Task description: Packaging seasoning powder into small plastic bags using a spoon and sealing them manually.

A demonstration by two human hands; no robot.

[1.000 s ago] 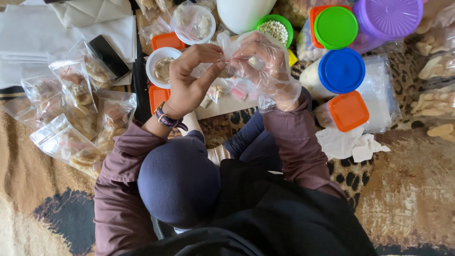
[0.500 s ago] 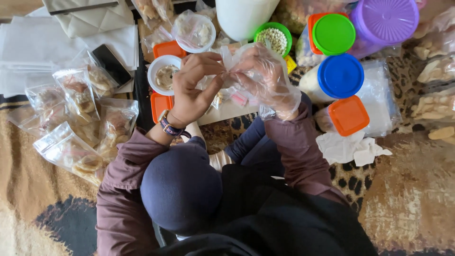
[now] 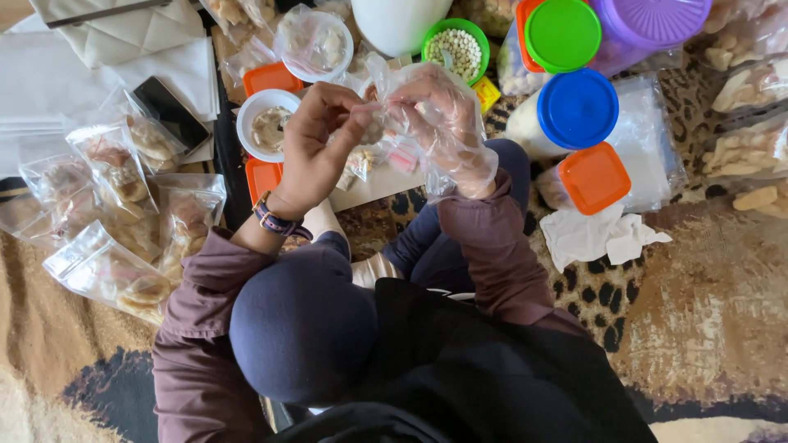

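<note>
1. Head covering [image 3: 300,328], dark, sat nearest the cam, w/ maroon sleeves [image 3: 484,246] running up from it toward both hands
2. Left hand [image 3: 316,148] was bare, a watch [image 3: 275,220] on its wrist; fingers curled in, thumb & forefinger pinched narrow on the edge of the clear bag [image 3: 435,107]
3. Right hand [image 3: 439,123] was inside or behind the clear bag, wrapped in the plastic, fingers bent & closed on the film; can't tell what else it gripped
4. The bag hung between both hands, above the lap, just over a pale board [image 3: 377,184] w/ small food bits
5. Left of the hands: white bowl [image 3: 263,123] w/ beige paste, orange lids [image 3: 267,78] above & below it, filled zip bags [image 3: 115,213] spread on the rug [image 3: 706,295], a dark phone [image 3: 168,111]
6. Right of the hands: tub w/ blue lid [image 3: 579,108], tub w/ orange lid [image 3: 593,176], crumpled tissue [image 3: 599,234] near them
7. Farther off: green bowl [image 3: 455,49] of pale beans, green lid [image 3: 562,34], purple lid [image 3: 652,20], a covered dish [image 3: 312,43], white jug [image 3: 398,23]
</note>
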